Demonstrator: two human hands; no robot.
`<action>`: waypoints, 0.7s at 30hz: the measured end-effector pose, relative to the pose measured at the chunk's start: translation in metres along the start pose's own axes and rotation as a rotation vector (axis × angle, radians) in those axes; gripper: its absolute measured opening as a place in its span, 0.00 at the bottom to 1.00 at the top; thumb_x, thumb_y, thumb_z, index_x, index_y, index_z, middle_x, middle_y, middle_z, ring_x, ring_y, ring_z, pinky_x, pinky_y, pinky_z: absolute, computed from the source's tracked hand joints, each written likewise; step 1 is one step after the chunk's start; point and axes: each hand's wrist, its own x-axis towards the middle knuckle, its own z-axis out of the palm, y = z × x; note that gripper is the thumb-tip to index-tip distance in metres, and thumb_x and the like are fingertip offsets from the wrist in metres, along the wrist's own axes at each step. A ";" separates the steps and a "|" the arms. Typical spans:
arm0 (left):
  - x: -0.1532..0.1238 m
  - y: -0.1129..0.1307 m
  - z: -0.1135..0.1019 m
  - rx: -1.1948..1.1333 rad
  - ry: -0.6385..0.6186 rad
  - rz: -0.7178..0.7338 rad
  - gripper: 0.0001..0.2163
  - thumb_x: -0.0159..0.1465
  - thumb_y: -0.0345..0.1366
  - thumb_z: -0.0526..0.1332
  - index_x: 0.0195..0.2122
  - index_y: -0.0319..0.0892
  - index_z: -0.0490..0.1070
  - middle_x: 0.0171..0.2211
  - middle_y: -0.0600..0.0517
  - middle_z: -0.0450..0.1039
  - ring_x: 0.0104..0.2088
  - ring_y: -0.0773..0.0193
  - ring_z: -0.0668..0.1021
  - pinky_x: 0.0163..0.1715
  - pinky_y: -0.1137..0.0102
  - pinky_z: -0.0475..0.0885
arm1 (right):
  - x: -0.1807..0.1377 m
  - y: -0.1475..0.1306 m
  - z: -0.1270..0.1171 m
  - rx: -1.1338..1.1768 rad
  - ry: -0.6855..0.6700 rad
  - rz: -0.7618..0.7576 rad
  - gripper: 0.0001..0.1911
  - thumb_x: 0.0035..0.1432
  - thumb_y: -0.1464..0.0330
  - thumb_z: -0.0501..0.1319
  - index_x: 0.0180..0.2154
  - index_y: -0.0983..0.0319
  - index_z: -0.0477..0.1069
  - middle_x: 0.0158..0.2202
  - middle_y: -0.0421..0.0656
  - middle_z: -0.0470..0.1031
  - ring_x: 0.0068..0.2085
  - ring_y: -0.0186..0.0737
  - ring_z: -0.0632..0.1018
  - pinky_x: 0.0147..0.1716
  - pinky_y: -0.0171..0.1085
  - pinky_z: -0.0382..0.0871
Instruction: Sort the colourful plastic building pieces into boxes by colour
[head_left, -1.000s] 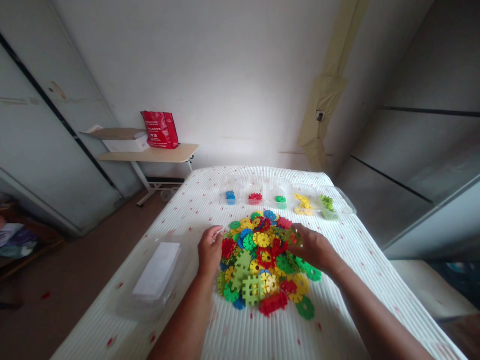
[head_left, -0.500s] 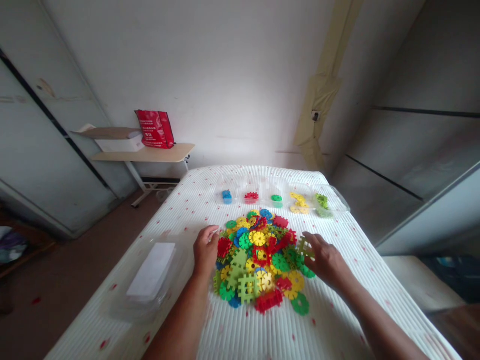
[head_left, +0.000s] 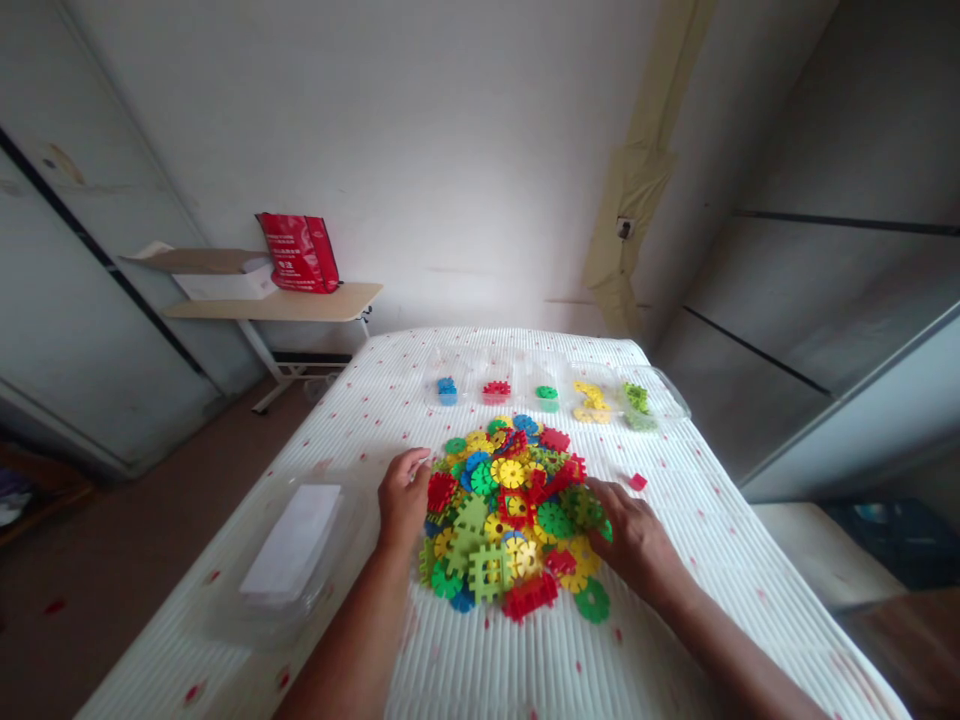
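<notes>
A heap of interlocking plastic building pieces [head_left: 510, 475] lies on the patterned sheet, mixing flower-shaped discs and notched squares in red, yellow, blue and green. At its left edge is my left hand [head_left: 403, 500], thumb and fingers curved but apart, nothing visible in it, close to a red piece [head_left: 441, 491]. My right hand [head_left: 634, 535] rests against the heap's right side. Its fingers bend over green pieces [head_left: 581, 507], with thumb and fingers spread; the fingertips are partly hidden among them. In front lie a red block [head_left: 531, 597] and a green disc [head_left: 592, 601].
Behind the heap, clear containers stand in a row, holding blue [head_left: 447, 389], red [head_left: 496, 390], green [head_left: 547, 397], yellow [head_left: 592, 398] and light green [head_left: 637, 399] pieces. A clear tray with a white sheet [head_left: 291, 543] lies left. A side table [head_left: 300, 303] carries a red bag [head_left: 298, 252].
My right hand has moved slightly left, in against the heap, and a small red spot shows behind it. My left hand stays at the left edge. The view has shifted a little.
</notes>
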 end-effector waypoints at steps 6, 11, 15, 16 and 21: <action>-0.001 0.003 -0.001 -0.005 -0.003 -0.009 0.12 0.55 0.38 0.57 0.38 0.40 0.72 0.37 0.47 0.75 0.39 0.60 0.77 0.45 0.66 0.70 | 0.022 0.022 0.001 -0.048 0.033 0.045 0.22 0.53 0.71 0.54 0.52 0.67 0.62 0.42 0.53 0.73 0.38 0.44 0.76 0.37 0.41 0.68; 0.000 0.003 0.000 -0.017 0.003 -0.020 0.12 0.54 0.38 0.57 0.38 0.40 0.72 0.37 0.47 0.74 0.40 0.60 0.76 0.45 0.65 0.70 | 0.034 0.042 0.006 -0.076 0.008 0.096 0.21 0.54 0.67 0.56 0.50 0.65 0.64 0.43 0.52 0.75 0.40 0.45 0.77 0.38 0.41 0.68; 0.000 0.003 0.001 -0.038 -0.007 -0.028 0.12 0.54 0.38 0.57 0.37 0.40 0.72 0.38 0.47 0.74 0.39 0.60 0.76 0.45 0.65 0.70 | 0.022 0.062 -0.001 0.044 0.094 0.341 0.26 0.53 0.58 0.57 0.51 0.64 0.63 0.42 0.51 0.76 0.39 0.46 0.78 0.36 0.40 0.69; 0.000 0.003 0.001 -0.035 -0.008 -0.028 0.12 0.54 0.38 0.57 0.37 0.40 0.72 0.38 0.47 0.74 0.39 0.60 0.76 0.45 0.65 0.70 | 0.018 0.067 -0.003 0.079 0.102 0.425 0.27 0.52 0.56 0.58 0.50 0.64 0.63 0.40 0.50 0.77 0.38 0.46 0.78 0.34 0.40 0.69; 0.000 0.003 0.001 -0.023 -0.007 -0.029 0.12 0.54 0.38 0.57 0.37 0.40 0.72 0.38 0.46 0.74 0.39 0.59 0.77 0.46 0.64 0.70 | 0.006 0.074 -0.006 0.304 -0.062 0.575 0.24 0.51 0.52 0.56 0.44 0.62 0.66 0.34 0.46 0.77 0.34 0.44 0.78 0.32 0.37 0.69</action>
